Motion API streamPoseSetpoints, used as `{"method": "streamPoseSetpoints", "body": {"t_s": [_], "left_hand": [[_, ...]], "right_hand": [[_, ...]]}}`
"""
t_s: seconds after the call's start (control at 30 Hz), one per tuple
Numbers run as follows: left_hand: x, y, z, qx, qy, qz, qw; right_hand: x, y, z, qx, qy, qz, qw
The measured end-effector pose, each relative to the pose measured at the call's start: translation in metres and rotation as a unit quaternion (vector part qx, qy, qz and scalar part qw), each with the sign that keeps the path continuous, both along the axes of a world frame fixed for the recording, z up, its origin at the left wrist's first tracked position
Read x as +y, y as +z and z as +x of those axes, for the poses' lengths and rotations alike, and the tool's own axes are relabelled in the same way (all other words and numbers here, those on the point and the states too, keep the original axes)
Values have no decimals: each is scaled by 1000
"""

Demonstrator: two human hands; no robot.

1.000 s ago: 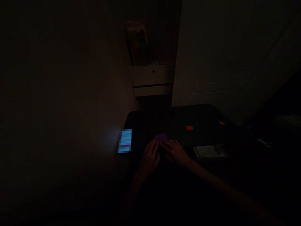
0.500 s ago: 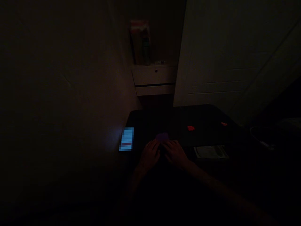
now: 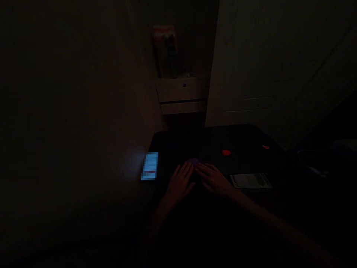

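In the head view, a small purple piece, perhaps paper, lies on the dark tabletop. My left hand rests with its fingers stretched forward and slightly apart, the tips over the piece's near left part. From the other side, my right hand reaches in with fingers extended and lying flat, their tips touching its right edge. Both hands cover part of the purple piece, and the dim light hides its exact shape. Right of my hands sits a small red piece; another red piece lies farther right.
A glowing, pixelated screen stands at the table's left edge by the wall. A pale flat packet or sheet is below the table's front edge at right. Behind are a drawer unit and a pale panel.
My left fingers have slid forward and straightened over the purple piece, covering more of it. My right hand has shifted slightly right, fingers flatter. The red pieces stay put.
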State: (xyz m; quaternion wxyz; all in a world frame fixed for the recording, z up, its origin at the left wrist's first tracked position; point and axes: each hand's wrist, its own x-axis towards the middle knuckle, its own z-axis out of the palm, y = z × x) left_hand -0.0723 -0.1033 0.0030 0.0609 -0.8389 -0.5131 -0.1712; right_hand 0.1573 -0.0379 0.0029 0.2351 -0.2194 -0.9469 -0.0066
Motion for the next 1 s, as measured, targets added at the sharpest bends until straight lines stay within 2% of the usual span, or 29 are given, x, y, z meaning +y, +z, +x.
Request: {"method": "streamPoseSetpoints", "body": {"t_s": [0.43, 0.63, 0.83, 1.0], "left_hand": [[5, 6, 4, -39, 26, -29, 998], [4, 2, -2, -37, 12, -27, 999], [4, -2, -9, -45, -2, -9, 999], [4, -5, -9, -49, -3, 7, 999]], "right_hand": [[20, 14, 4, -21, 69, 10, 997], [25, 14, 4, 12, 93, -25, 995], [26, 14, 1, 39, 84, -85, 992], [29, 16, 2, 36, 76, -106, 991]]}}
